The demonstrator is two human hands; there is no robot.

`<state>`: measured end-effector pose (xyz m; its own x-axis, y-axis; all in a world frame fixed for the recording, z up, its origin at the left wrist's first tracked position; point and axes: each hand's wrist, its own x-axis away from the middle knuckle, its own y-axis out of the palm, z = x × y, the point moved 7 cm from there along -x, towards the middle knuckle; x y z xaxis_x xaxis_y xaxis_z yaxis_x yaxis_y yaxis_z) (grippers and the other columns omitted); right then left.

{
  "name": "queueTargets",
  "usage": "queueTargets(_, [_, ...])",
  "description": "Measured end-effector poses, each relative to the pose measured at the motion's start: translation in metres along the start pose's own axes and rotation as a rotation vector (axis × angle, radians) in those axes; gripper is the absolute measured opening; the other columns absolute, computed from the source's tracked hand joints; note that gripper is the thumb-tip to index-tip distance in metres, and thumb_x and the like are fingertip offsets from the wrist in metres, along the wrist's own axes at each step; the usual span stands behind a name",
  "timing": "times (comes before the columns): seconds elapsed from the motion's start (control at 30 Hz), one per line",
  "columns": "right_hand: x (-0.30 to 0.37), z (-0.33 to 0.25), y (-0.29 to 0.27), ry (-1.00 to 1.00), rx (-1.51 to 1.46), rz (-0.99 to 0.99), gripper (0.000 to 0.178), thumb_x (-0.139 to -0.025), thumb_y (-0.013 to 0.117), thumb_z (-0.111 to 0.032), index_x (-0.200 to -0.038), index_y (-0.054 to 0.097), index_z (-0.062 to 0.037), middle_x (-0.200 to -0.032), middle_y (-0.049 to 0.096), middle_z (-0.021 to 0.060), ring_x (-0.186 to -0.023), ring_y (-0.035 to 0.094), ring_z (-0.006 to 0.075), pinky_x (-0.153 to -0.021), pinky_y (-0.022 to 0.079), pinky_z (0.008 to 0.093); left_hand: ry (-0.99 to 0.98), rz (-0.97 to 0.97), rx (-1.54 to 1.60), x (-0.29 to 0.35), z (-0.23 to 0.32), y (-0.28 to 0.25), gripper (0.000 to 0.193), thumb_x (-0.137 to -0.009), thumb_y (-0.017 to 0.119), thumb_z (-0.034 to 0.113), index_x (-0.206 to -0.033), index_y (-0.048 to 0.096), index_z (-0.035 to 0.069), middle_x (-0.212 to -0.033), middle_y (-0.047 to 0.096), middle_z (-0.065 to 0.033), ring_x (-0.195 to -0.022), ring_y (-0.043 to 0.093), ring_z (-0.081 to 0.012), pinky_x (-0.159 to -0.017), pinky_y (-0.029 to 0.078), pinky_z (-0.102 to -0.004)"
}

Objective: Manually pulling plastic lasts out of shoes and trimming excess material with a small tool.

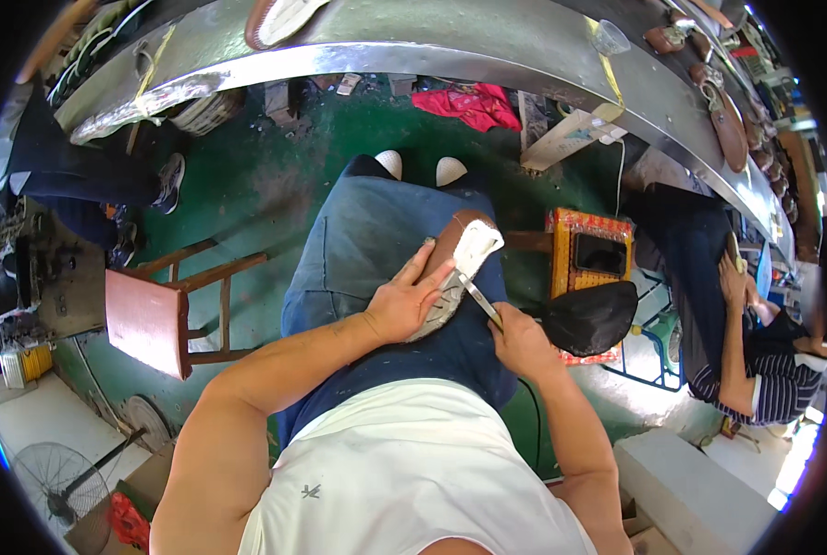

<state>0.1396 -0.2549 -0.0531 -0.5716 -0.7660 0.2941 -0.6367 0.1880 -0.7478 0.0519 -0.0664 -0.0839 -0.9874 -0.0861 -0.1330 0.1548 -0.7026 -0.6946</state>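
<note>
A brown shoe upper (pixel 451 242) lies across my lap with its underside turned up, showing a white front part and a greyish rear part. My left hand (pixel 401 303) is wrapped over its left side, thumb and fingers pressing it against my thighs. In my closed right hand (pixel 526 343) is a slim knife-like tool (pixel 479 301) with a flat metal blade. Its tip meets the underside of the upper near the edge of the white area, close to my left fingertips. The exact shape of the tip is too small to make out.
A metal workbench (pixel 376 63) curves across the front, with another brown shoe (pixel 282 20) on it. A red-topped stool (pixel 147 319) stands left. At right, a patterned stool (pixel 561 242) bears a phone (pixel 600 252) and a black bag (pixel 589 317). Co-workers sit on both sides.
</note>
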Motion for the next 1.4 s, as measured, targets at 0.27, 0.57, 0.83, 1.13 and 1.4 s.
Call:
queueTargets(0.27, [-0.030,-0.019,-0.055,-0.098,-0.206,0.108,0.030,-0.100,0.059,-0.027,-0.113,0.059,0.0002,-0.093,0.066,0.0248,-0.078,0.066,0.0451,-0.072,0.054,0.0484,-0.194,-0.288,-0.073,-0.015,-0.004,0.004,0.055,-0.103,0.050,0.026,-0.157,0.036,0.029,-0.162,0.021,-0.0287,-0.114,0.064,-0.0468,-0.093,0.057,-0.0454])
queueTargets(0.57, [-0.056,-0.009,-0.033,-0.024,0.101,-0.045,0.034,-0.103,0.055,-0.033,-0.103,0.057,0.0004,-0.090,0.068,0.0255,-0.085,0.067,0.0451,-0.075,0.053,0.0530,-0.280,-0.210,0.190,0.002,-0.017,0.001,0.068,-0.103,0.052,0.026,-0.162,0.022,0.013,-0.164,0.017,-0.0314,-0.135,0.051,-0.0445,-0.112,0.042,-0.0403])
queueTargets(0.83, [-0.028,-0.015,-0.001,-0.033,0.136,-0.177,0.033,-0.101,0.057,-0.032,-0.112,0.060,-0.0014,-0.092,0.068,0.0229,-0.087,0.066,0.0459,-0.075,0.051,0.0527,-0.547,-0.306,0.404,0.002,-0.031,0.004,0.084,-0.099,0.063,0.037,-0.159,0.019,-0.004,-0.150,0.045,-0.0295,-0.140,0.047,-0.0365,-0.115,0.036,-0.0364])
queueTargets(1.13, [-0.022,0.025,0.005,0.355,-1.106,0.122,0.033,-0.108,0.050,-0.034,-0.117,0.055,-0.0023,-0.107,0.064,0.0079,-0.095,0.065,0.0178,-0.082,0.058,0.0341,-0.471,-0.256,0.792,-0.020,-0.029,-0.011,0.106,-0.086,0.081,0.028,-0.160,0.011,-0.004,-0.151,0.045,-0.0247,-0.139,0.048,-0.0306,-0.116,0.035,-0.0356])
queueTargets(1.4, [-0.049,-0.026,0.031,0.188,-0.948,0.112,0.059,-0.104,0.056,-0.048,-0.135,0.052,0.0021,-0.099,0.063,0.0063,-0.090,0.059,0.0134,-0.077,0.050,0.0276,-0.121,-0.274,0.628,-0.018,0.009,-0.047,0.122,-0.078,0.086,0.013,-0.160,-0.003,0.000,-0.149,0.045,-0.0234,-0.140,0.046,-0.0323,-0.118,0.036,-0.0391])
